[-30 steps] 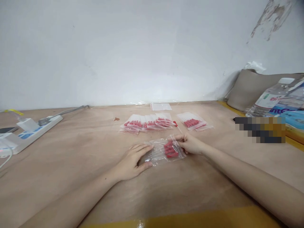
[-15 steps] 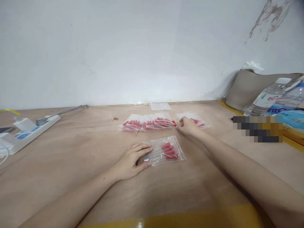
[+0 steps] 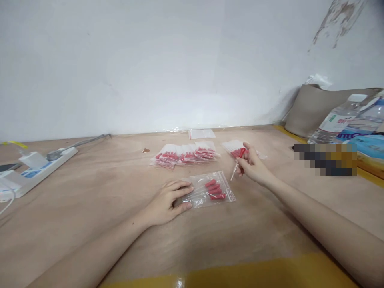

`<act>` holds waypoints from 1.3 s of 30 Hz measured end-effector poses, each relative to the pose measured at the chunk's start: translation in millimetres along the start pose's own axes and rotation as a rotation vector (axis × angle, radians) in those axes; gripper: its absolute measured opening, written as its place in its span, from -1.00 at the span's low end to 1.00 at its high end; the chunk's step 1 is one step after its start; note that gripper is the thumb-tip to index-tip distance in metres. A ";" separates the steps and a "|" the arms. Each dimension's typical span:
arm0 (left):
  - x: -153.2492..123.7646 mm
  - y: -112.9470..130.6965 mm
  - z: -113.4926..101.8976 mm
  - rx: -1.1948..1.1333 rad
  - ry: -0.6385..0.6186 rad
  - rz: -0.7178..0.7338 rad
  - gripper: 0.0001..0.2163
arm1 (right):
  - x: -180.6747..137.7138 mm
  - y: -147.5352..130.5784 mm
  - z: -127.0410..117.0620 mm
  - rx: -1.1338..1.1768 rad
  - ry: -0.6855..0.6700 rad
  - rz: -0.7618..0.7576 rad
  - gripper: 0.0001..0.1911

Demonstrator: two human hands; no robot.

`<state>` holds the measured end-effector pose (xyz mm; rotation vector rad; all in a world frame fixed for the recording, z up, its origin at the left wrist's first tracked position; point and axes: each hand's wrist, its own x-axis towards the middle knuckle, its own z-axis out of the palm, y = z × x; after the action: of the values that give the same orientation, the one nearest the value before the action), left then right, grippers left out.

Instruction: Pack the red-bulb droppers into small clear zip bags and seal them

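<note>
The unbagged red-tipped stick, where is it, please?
In the head view, right of centre, the right hand holds the red-tipped stick near the clear plastic bag.

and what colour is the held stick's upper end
The upper end is red, as the head view shows.

the bare hands (image 3: 164,203) and forearms (image 3: 120,242) show one small spot (image 3: 133,223).

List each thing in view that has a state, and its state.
Left hand: touching clear bag
Right hand: holding red-ended stick
Clear bag: flat, sticks inside, seal unclear
Red-ended stick: tilted
Row of bags: filled, overlapping
Power strip: adapters plugged in
White-capped bottle: closed
</note>
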<state>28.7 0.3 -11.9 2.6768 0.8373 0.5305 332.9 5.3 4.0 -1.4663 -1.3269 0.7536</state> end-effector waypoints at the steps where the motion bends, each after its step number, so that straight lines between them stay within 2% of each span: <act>1: 0.1 0.1 0.0 0.001 0.000 0.000 -0.62 | -2.1 5.0 2.1 0.104 0.032 0.035 -0.42; 4: 0.0 0.8 -0.2 0.001 0.003 0.003 -0.62 | -4.9 17.4 12.3 0.313 0.121 0.125 -0.47; 7: -0.4 1.8 -0.5 0.004 0.003 0.001 -0.62 | -9.0 21.7 22.6 0.480 0.152 0.161 -0.50; 9: -0.9 2.1 -0.5 0.009 0.006 -0.005 -0.60 | -14.1 19.6 28.0 0.574 0.113 0.181 -0.54; 12: -1.6 1.9 -0.1 0.010 0.014 -0.019 -0.54 | -22.0 14.2 33.5 0.636 -0.017 0.214 -0.60; 18: -1.0 0.8 1.1 0.032 0.007 -0.028 -0.53 | -27.0 12.0 33.5 0.565 -0.135 0.226 -0.61; 23: -0.1 2.3 0.5 0.051 0.017 -0.023 -0.52 | -22.9 14.7 22.2 0.369 -0.363 0.196 -0.60; 28: -0.7 3.5 -0.9 0.066 -0.005 -0.050 -0.49 | -19.2 14.3 21.5 0.295 -0.435 0.243 -0.58; 34: 0.0 3.6 -1.2 0.072 -0.010 -0.032 -0.50 | -16.9 8.7 36.5 0.232 -0.410 0.280 -0.61; 39: 0.2 3.1 0.0 0.072 -0.011 -0.029 -0.50 | -16.6 5.9 47.2 0.218 -0.219 0.268 -0.64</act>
<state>30.3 -2.1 -10.7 2.7259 0.9068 0.4869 288.5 1.7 -19.5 -1.4305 -1.1759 1.2243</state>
